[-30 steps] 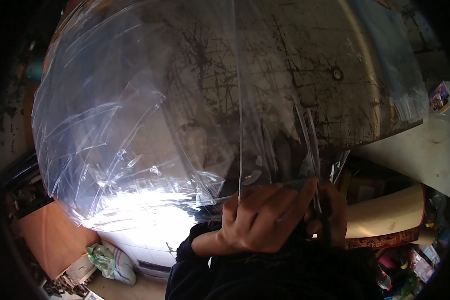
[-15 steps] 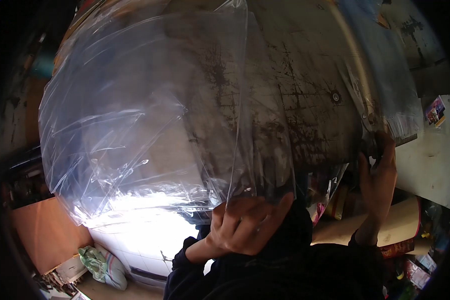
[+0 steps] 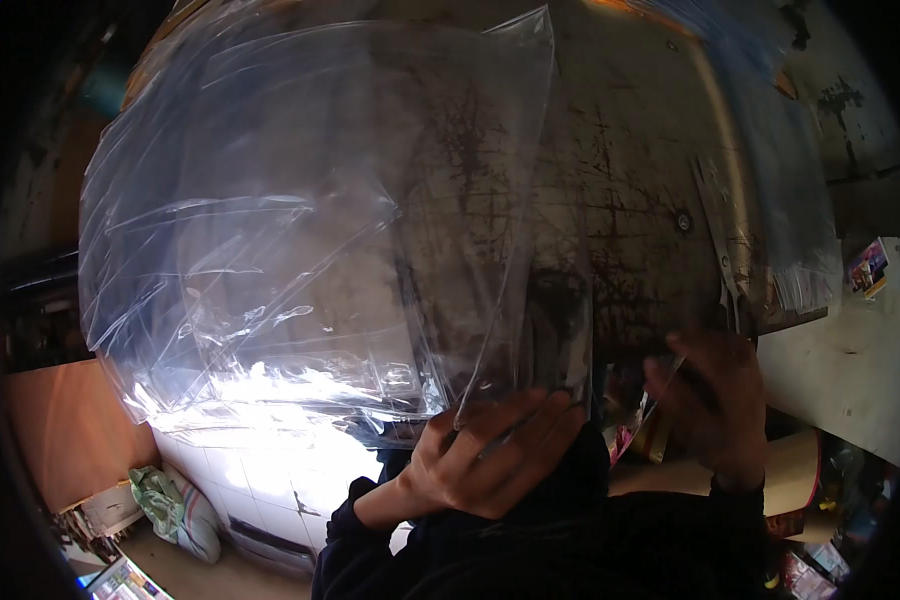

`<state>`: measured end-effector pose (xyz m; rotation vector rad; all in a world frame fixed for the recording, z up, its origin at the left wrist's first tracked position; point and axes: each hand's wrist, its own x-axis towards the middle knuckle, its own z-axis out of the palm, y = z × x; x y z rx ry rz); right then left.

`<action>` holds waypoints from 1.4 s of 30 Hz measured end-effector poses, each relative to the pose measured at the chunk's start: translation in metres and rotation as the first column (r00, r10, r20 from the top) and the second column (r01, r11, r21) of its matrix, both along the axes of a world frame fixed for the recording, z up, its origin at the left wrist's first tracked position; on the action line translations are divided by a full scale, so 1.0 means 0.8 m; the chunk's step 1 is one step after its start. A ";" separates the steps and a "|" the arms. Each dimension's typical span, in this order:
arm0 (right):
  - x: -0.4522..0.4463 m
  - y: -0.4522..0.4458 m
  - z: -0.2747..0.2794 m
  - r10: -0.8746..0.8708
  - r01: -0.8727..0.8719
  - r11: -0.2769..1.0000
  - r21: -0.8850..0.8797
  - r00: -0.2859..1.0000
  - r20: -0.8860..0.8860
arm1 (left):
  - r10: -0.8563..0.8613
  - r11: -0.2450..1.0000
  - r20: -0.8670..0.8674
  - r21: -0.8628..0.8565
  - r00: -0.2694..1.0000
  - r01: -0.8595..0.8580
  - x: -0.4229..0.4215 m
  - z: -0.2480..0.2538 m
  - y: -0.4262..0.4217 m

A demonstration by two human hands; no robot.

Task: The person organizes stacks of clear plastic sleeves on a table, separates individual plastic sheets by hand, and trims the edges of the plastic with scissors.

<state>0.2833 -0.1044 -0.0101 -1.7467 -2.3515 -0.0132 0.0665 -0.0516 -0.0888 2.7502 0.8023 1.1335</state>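
Observation:
A large clear plastic sheet [image 3: 260, 200] lies folded and wrinkled over the dark, scratched tabletop [image 3: 630, 200]. At its near edge, close to my body, my left hand [image 3: 495, 455] has its fingers closed over the plastic. To the right, my right hand [image 3: 715, 405] is slightly blurred, fingers apart, with nothing seen in it. Just beyond that hand, a pair of metal scissors [image 3: 725, 262] lies along the table's right side, blades pointing away from me. Its handle end is dark and hard to make out.
More clear plastic [image 3: 785, 200] lies along the right side. A pale board [image 3: 850, 370] bears a colourful printed picture [image 3: 867, 268]. At lower left are an orange-brown panel [image 3: 65, 425], a white tiled surface [image 3: 235, 475] and a sack [image 3: 198, 525].
My right hand has let go of the scissors and moved left and toward me. My left hand stays at the sheet's near edge, its fingers shifted slightly. The view has shifted a little.

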 end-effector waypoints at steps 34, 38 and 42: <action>-0.033 0.008 -0.022 -0.250 0.109 0.948 -0.298 0.834 -0.491 | -0.059 0.995 0.003 0.077 0.998 0.059 -0.005 -0.013 -0.016; -0.038 0.009 -0.024 -0.415 0.115 0.861 -0.495 0.721 -0.555 | -0.056 0.994 -0.002 0.095 0.998 0.056 -0.004 -0.011 -0.016; -0.039 0.005 -0.029 -0.463 0.153 0.853 -0.499 0.663 -0.588 | -0.011 0.999 -0.001 0.051 1.000 0.011 0.005 -0.008 -0.020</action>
